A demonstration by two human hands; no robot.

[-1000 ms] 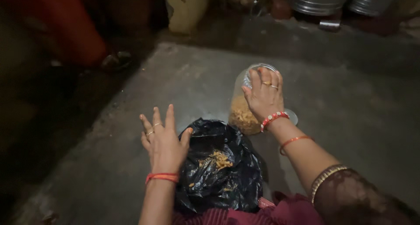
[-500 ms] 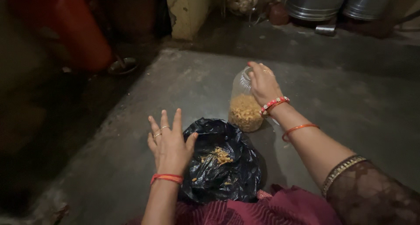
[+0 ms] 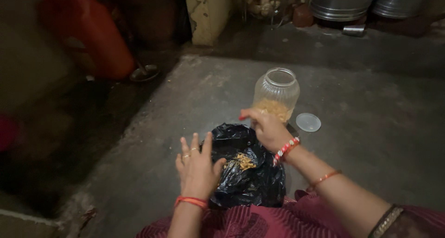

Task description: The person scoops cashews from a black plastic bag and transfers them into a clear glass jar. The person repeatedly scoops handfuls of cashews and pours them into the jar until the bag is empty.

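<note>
A person is sitting on a grey concrete floor point(image 3: 371, 140). The left hand point(image 3: 197, 166) is resting against the left side of a black plastic bag point(image 3: 248, 175) holding yellow grain, fingers spread wide. The right hand point(image 3: 266, 127) is hovering above the bag's far edge, fingers pinched together; whether they hold grain, I cannot tell. Just beyond is standing an open glass jar point(image 3: 276, 92), its clear lid point(image 3: 308, 122) lying beside it.

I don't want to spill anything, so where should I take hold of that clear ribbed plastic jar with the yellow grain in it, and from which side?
Probably grip the clear ribbed plastic jar around its narrower neck, just under the open rim, coming from the near side where the right hand is. It stands upright, lidless and about a third full, so keep it level.
</note>
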